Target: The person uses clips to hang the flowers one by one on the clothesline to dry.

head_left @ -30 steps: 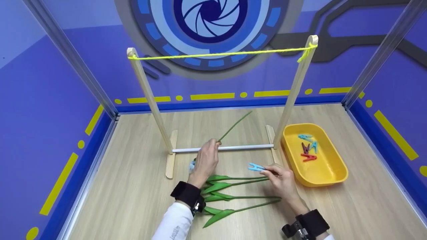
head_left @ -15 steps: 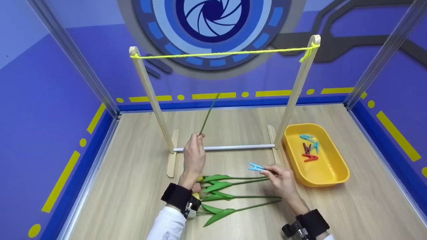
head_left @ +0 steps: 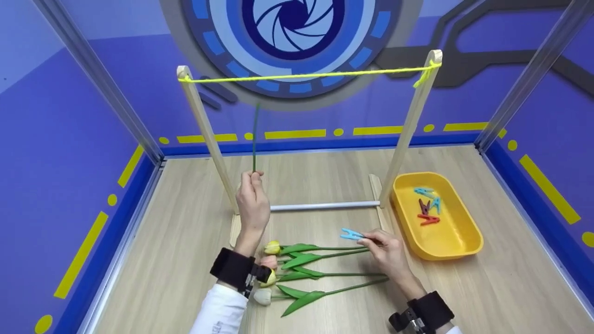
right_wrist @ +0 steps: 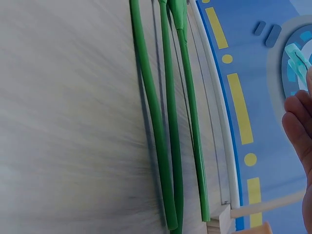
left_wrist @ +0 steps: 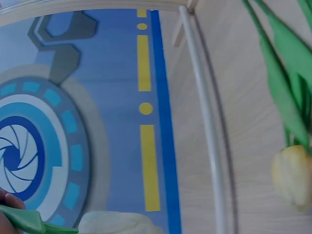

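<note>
Pale wood table [head_left: 158,264], walled in blue. Nearest, four tulips [head_left: 304,261] laid flat in a row, stems to the right: two yellow, one pink, one white. Near the stem ends, one blue peg [head_left: 351,234] pinched between thumb and fingers of the right hand [head_left: 387,250]. Right of that, one yellow tub [head_left: 445,242] with four pegs [head_left: 429,220] inside: two blue, one red, one maroon. Farther left, a fifth tulip [head_left: 254,144], pale-headed, gripped in the curled fingers of the left hand [head_left: 253,204], stem upward. Beyond, two wooden posts [head_left: 404,148], one low white bar [head_left: 325,205] and one yellow line [head_left: 306,75] strung across the tops. Farthest, one patterned wall [head_left: 315,118].
</note>
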Available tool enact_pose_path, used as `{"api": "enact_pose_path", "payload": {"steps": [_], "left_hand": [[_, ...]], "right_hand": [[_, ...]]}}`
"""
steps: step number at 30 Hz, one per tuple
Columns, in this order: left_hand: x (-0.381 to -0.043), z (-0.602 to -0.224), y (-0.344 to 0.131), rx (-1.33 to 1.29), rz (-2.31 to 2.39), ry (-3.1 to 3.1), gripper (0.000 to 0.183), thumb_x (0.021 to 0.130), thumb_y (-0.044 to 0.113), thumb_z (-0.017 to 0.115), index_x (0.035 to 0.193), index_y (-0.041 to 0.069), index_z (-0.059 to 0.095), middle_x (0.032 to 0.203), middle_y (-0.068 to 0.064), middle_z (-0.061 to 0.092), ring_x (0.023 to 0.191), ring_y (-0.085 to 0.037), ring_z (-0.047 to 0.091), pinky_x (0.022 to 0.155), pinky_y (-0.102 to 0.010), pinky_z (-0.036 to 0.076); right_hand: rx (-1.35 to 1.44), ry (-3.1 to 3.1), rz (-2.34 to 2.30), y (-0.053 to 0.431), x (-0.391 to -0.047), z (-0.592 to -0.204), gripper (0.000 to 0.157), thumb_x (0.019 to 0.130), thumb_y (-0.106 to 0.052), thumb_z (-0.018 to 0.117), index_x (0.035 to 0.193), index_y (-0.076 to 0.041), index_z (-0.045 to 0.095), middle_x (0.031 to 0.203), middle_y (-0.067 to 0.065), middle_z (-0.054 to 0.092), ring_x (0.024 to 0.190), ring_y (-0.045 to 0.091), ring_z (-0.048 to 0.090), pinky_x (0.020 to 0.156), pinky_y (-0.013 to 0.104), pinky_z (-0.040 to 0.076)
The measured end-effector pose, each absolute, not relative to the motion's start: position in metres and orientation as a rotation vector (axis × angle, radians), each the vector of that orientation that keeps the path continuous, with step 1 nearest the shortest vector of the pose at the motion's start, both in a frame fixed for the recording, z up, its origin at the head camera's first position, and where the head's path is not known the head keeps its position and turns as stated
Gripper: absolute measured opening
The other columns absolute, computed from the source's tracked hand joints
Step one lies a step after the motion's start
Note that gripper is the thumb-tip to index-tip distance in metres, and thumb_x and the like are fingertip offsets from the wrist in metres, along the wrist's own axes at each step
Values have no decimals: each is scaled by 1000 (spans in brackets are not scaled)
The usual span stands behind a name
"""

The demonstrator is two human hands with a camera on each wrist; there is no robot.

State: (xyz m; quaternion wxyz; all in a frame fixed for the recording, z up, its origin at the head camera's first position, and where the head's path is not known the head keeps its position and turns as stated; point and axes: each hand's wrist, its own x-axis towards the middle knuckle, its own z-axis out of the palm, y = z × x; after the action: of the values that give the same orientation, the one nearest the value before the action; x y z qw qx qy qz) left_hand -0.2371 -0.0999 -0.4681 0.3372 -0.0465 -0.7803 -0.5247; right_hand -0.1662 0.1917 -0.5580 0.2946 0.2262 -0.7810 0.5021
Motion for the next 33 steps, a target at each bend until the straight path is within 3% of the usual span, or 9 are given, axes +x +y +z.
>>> {"api": "enact_pose_path", "payload": {"steps": [9, 16, 23, 33], "left_hand": [[-238, -442, -105, -85, -1387, -1995, 28, 108, 13, 36, 106, -2, 59, 76, 0, 45, 58, -9, 33, 56, -24, 29], [-241, -427, -107, -54, -1540, -1942, 26, 109, 17, 35, 107, 2, 56, 72, 4, 35, 58, -10, 31, 57, -24, 25], [-252, -417, -112, 0, -1594, -1930, 28, 109, 21, 35, 107, 3, 56, 70, 4, 34, 57, -10, 30, 55, -23, 26], [-261, -403, -110, 22, -1669, -1915, 27, 109, 23, 33, 106, 6, 55, 72, 4, 39, 59, -9, 34, 56, -23, 27]], "right_hand": [[576, -2112, 1384, 194, -164, -560, 20, 69, 19, 76, 85, 7, 74, 71, 15, 70, 63, 9, 62, 60, 10, 48], [581, -2114, 1413, 196, -161, -561, 10, 76, 10, 77, 85, 6, 73, 73, 17, 70, 67, 5, 63, 62, 10, 49], [589, -2100, 1387, 194, -161, -562, 19, 70, 18, 76, 85, 6, 73, 72, 16, 70, 66, 5, 62, 61, 10, 49], [586, -2105, 1387, 194, -161, -559, 15, 73, 14, 76, 86, 7, 74, 72, 17, 69, 66, 4, 61, 61, 10, 49]]}}
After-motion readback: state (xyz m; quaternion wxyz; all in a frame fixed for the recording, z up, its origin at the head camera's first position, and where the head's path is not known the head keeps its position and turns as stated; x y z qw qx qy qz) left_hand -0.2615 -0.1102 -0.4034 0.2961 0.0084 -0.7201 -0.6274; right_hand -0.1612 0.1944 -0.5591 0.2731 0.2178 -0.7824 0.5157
